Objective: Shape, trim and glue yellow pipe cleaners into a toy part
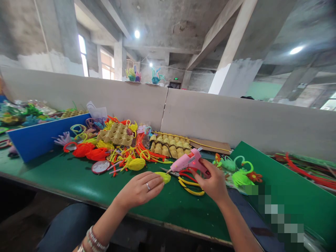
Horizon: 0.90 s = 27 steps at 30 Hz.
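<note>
Near the table's [78,182] front edge, the left hand [139,190] is pinching a light, soft yellow-green piece [164,176] by its end, fingers closed, while the right hand [214,183] is wrapping tightly around a stiff pink glue gun's [189,161] handle, nozzle meeting it.

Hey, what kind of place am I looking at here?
Probably a craft workshop in a bare concrete factory hall. A green worktable is heaped with coloured pipe cleaners and egg cartons, and the right hand holds a pink glue gun.
</note>
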Available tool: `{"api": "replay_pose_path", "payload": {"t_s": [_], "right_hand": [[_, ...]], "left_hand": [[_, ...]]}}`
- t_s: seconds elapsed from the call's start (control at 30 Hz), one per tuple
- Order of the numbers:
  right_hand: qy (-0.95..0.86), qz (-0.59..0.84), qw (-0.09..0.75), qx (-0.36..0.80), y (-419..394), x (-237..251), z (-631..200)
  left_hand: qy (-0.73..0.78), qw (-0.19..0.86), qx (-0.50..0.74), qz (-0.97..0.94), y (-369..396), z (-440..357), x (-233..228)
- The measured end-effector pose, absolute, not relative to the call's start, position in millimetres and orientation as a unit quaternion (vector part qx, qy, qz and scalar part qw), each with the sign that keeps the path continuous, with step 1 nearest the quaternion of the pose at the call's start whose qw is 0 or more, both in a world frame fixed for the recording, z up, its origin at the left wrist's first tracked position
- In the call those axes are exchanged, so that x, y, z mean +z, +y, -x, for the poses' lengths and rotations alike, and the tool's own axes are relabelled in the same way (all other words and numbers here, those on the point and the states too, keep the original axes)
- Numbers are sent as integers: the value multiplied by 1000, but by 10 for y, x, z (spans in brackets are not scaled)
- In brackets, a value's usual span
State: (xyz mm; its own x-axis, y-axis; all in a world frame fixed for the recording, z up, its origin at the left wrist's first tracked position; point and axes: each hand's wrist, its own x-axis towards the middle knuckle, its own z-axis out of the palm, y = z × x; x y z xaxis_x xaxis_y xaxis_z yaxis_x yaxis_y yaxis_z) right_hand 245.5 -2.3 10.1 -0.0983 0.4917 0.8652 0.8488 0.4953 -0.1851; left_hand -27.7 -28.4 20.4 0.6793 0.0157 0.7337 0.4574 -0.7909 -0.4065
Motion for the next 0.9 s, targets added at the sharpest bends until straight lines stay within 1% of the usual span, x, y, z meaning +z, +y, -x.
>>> {"api": "replay_pose_path", "payload": {"t_s": [0.2,0.37,0.57,0.63,0.73,0.8,0.9], "right_hand": [[-711,479,484,-177,-30,103,-2441],[-712,482,490,-140,-34,96,-2406],[-710,498,483,-120,-12,57,-2406],[-711,506,471,-131,-5,57,-2419],[-705,520,447,-182,7,72,-2440],[-687,551,427,-203,16,89,-2452],[-663,614,391,-177,37,101,-2497]], "left_hand": [[-135,306,-382,861,-273,287,185],[-138,310,-380,860,-268,292,187],[-137,296,-377,867,-274,304,175],[-130,299,-386,863,-283,306,186],[-123,311,-401,853,-299,310,216],[-122,313,-410,848,-300,315,230],[-133,286,-418,852,-268,329,219]]}}
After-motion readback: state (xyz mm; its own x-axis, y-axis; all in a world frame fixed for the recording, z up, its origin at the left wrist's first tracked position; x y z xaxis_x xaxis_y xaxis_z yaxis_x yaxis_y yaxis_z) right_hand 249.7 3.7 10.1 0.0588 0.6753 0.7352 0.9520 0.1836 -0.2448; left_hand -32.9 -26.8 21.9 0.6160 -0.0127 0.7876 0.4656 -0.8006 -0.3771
